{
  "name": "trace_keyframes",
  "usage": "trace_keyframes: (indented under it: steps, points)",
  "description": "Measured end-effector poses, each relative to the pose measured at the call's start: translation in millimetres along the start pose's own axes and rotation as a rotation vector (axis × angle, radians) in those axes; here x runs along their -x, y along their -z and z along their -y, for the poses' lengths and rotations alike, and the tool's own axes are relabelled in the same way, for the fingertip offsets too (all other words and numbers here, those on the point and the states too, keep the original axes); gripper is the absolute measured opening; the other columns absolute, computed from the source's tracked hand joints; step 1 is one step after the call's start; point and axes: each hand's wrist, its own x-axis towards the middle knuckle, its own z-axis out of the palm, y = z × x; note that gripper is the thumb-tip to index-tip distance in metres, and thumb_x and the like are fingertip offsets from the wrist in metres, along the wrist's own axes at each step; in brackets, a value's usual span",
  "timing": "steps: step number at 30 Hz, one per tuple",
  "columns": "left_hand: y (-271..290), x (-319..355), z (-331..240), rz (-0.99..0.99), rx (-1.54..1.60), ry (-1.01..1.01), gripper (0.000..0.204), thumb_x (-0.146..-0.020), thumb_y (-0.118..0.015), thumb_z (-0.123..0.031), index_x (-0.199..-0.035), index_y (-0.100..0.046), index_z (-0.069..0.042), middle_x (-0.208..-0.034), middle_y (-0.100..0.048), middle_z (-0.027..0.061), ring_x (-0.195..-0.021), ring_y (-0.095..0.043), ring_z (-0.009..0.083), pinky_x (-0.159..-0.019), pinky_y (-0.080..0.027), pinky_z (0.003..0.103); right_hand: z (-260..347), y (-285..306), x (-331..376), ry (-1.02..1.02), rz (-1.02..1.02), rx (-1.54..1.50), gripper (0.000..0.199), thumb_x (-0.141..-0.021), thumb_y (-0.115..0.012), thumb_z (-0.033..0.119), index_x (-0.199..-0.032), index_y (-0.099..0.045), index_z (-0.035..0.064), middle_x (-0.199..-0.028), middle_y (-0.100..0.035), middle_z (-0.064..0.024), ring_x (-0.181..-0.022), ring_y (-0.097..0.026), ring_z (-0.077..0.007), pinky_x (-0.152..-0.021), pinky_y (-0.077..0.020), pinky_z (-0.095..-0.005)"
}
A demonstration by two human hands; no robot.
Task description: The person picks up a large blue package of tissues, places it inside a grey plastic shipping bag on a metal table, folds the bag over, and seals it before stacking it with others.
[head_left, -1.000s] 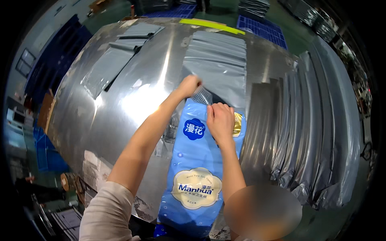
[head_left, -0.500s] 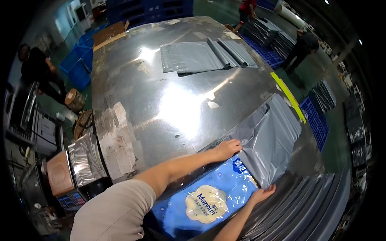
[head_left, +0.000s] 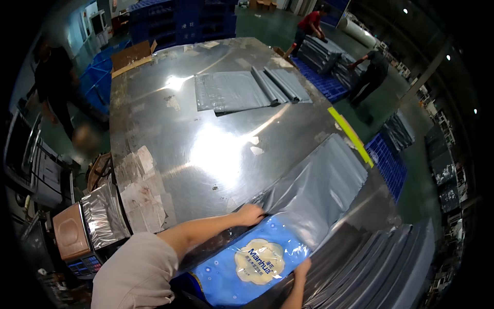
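Note:
A blue plastic-wrapped pack [head_left: 218, 280] with a cream flower-shaped label lies at the near edge of the metal table. Its far end sits inside the mouth of a grey plastic mailing bag [head_left: 329, 180], which stretches away to the right. My left hand [head_left: 251, 215] is closed on the bag's edge at the pack's far left corner. At the pack's right side, my right hand [head_left: 303, 268] is curled closed on the bag's other edge, its fingertips partly hidden.
Several grey bags [head_left: 375, 257] lie stacked at the near right. More flat grey bags [head_left: 231, 90] rest across the table [head_left: 149, 113]. A scale [head_left: 77, 237] stands at the left, a yellow strip [head_left: 350, 135] marks the right edge. People stand at the left and far right.
Both hands have drawn the bag's mouth toward me, along the pack. The bag's far part now lies flatter and more stretched out. My head view has shifted slightly.

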Motion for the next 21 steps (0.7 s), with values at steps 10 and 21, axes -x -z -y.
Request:
trace_keyframes:
  steps: [10,21]
  points:
    - [47.6,342.9,-4.7,0.953,-0.248,0.023,0.025,-0.064,-0.057,-0.024,-0.073,-0.062,-0.001,-0.077,-0.061,0.0211,-0.077,-0.059,0.0351,-0.068,-0.048,0.043,66.9,-51.1,353.8,0.064,0.713,0.061,0.035,-0.065,-0.059,0.029,-0.083,-0.062,-0.0011,-0.078,-0.060,-0.0235,-0.075,-0.058,-0.0389,-0.068,-0.0471,-0.0412]
    - [81.5,300.8,-154.8,0.519,0.700,0.090,0.052,-0.073,-0.065,-0.027,-0.113,-0.050,0.002,-0.112,-0.054,0.0134,-0.104,-0.049,0.0213,-0.086,-0.040,0.031,127.2,5.1,349.4,-0.062,0.435,-0.446,0.041,-0.077,-0.053,0.028,-0.109,-0.051,0.0019,-0.102,-0.055,-0.0242,-0.098,-0.050,-0.0391,-0.081,-0.0416,-0.0373]
